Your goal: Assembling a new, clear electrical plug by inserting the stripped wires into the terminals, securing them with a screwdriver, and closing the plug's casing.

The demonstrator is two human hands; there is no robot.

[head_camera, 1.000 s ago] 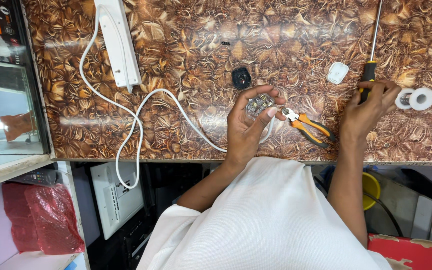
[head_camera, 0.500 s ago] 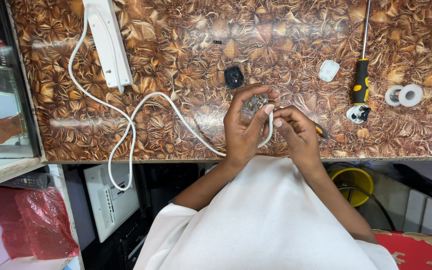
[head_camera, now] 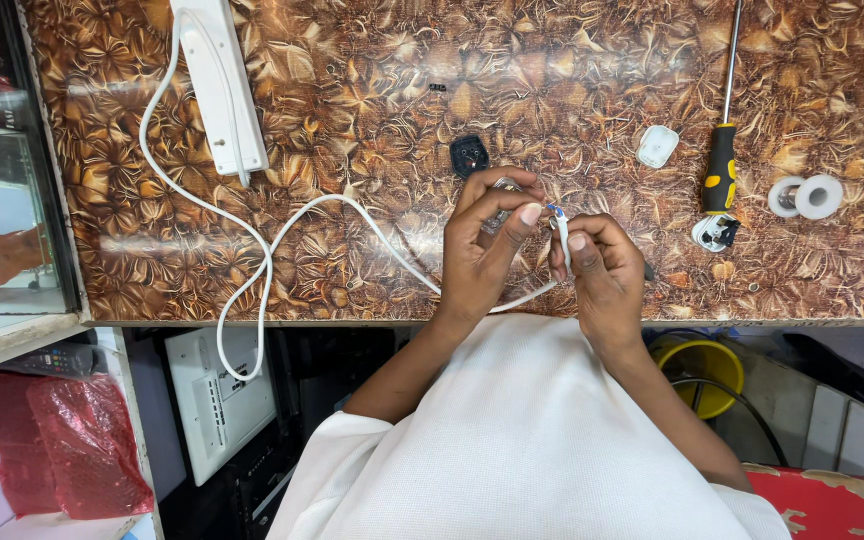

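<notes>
White cable (head_camera: 282, 225) runs from the power strip (head_camera: 220, 85) over the brown patterned counter (head_camera: 352, 100) to our hands, and we see its end held up between them. Our right hand (head_camera: 602, 270) pinches the end with thumb and forefinger closed; our left hand (head_camera: 482, 250) curls around a small metal part, its thumb near the wire tips. Beside them lie a black plug piece (head_camera: 469, 155), a screwdriver (head_camera: 722, 150) and two tape rolls (head_camera: 805, 196)

The left hand (head_camera: 482, 250) hides most of a small metal part; the power strip (head_camera: 217, 85) runs off the tabletop's far edge.
</notes>
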